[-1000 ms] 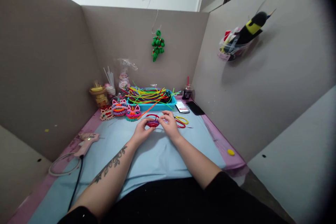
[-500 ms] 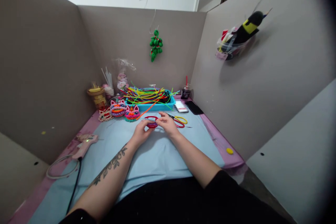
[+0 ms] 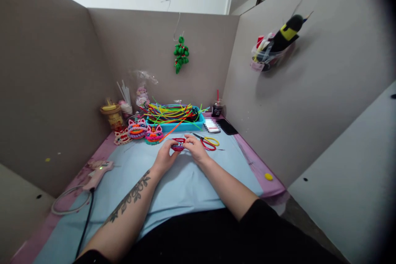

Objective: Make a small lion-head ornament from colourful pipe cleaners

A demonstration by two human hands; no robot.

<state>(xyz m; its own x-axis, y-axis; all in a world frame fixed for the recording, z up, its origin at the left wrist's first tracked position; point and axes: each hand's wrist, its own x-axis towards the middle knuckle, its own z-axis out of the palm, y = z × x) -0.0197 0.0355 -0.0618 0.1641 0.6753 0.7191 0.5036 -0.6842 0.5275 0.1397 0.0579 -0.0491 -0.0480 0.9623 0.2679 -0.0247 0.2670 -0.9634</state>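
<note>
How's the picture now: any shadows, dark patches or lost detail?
Head view: top right corner black, soft shadow below the hanging holder, pixelated patch beside the black slab; also head view: red piece in the left hand too small for fine detail.

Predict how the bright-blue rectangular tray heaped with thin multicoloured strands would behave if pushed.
The tray looks low and broad, so it would probably slide rather than tip. Its thin strands lie heaped and poke past the rim, so some may spill. The orange strand slants nearly straight over the front edge, so it looks fairly stiff and may drag along.
</note>
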